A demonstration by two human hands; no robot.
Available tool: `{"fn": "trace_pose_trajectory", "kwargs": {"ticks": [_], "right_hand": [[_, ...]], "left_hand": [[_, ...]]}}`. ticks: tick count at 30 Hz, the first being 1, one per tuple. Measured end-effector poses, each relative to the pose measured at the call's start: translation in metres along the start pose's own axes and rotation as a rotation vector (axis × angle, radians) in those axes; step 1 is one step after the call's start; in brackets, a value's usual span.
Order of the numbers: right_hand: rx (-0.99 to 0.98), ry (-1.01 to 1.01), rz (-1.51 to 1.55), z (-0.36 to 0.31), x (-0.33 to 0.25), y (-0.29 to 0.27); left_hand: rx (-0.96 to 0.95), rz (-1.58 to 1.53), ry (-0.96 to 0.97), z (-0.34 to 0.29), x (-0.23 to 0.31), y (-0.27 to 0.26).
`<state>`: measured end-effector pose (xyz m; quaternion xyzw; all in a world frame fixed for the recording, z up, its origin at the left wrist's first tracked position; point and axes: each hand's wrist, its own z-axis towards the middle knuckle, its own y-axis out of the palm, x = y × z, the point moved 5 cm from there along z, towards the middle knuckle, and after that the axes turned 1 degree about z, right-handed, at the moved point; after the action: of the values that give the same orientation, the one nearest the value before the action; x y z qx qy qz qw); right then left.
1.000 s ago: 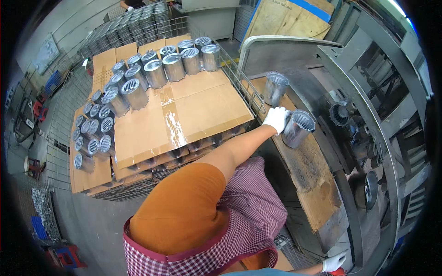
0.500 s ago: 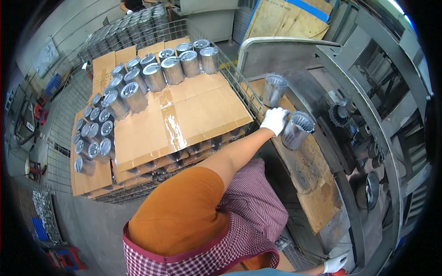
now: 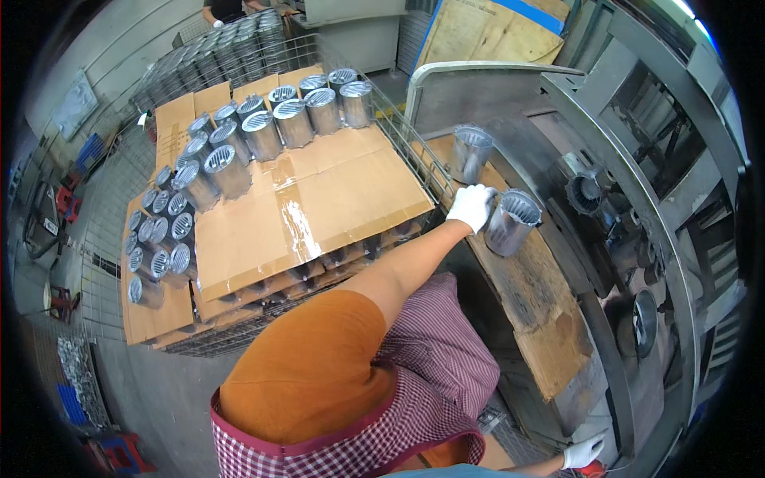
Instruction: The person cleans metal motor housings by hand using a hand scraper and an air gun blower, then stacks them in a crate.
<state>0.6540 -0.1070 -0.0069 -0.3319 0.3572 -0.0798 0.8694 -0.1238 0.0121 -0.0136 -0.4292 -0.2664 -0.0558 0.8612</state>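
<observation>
My left hand [image 3: 472, 209], in a white glove, is at the edge of the cardboard-topped bench, its fingers curled. It sits between two open-topped metal cylinders: the nearer one [image 3: 511, 226] close beside its fingers, the farther one [image 3: 472, 154] just beyond. What its fingers hold, if anything, is hidden. Low at the right, my right hand [image 3: 584, 452], also white-gloved, is over a small red part [image 3: 592, 470], its fingers stretched out. Another finned metal cylinder [image 3: 586, 193] is inside the machine [image 3: 677, 239] to the right.
To the left, a wire cage [image 3: 382, 111] bears stacked cardboard sheets [image 3: 343, 187]. Rows of slotted metal cylinders [image 3: 229, 170] stand along its far and left sides. At the back, a person [image 3: 227, 11] is behind more stacked parts [image 3: 239, 48]. A round dark part [image 3: 644, 319] lies in the machine.
The view has shifted slightly. My left hand stays between the two cylinders, its fingers a little more curled. My right hand stays at the red part.
</observation>
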Motion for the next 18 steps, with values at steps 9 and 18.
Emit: {"fn": "trace_pose_trajectory", "kwargs": {"ticks": [9,18], "right_hand": [[0.088,-0.034,-0.038,-0.031,-0.030,-0.025],[0.118,-0.142,0.099,-0.039,-0.053,-0.029]], "left_hand": [[0.025,0.000,0.008,0.002,0.002,-0.007],[0.090,-0.039,0.022,0.002,-0.010,0.004]]}}
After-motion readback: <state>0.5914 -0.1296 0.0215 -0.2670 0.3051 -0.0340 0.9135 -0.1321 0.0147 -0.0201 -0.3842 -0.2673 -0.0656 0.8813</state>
